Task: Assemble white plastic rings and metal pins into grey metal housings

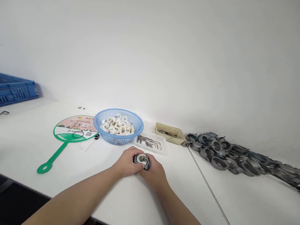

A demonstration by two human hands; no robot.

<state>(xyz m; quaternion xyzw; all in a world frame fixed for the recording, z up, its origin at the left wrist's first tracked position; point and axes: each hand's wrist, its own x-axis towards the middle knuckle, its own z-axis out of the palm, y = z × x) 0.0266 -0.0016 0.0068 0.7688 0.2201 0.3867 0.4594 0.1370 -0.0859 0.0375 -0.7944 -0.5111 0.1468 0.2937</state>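
Both hands meet around a grey round metal housing (148, 164) with a white plastic ring (140, 158) seated inside it. My left hand (129, 162) wraps its left side, with the thumb lying across the near edge. On the other side, my right hand (154, 172) closes around the housing from the right and below. Small brass-coloured bits show within the ring. Just beyond the hands lies a shallow clear tray (163, 149) of thin dark metal pins. A blue basket (119, 141) behind it holds many white rings.
Grey metal housings (216, 150) are heaped along the wall at right. A cream box (171, 138) with slim tools stands beside a long thin rod (209, 187). A green-handled fan (56, 153) lies left of the basket. A blue crate (10, 93) sits far left.
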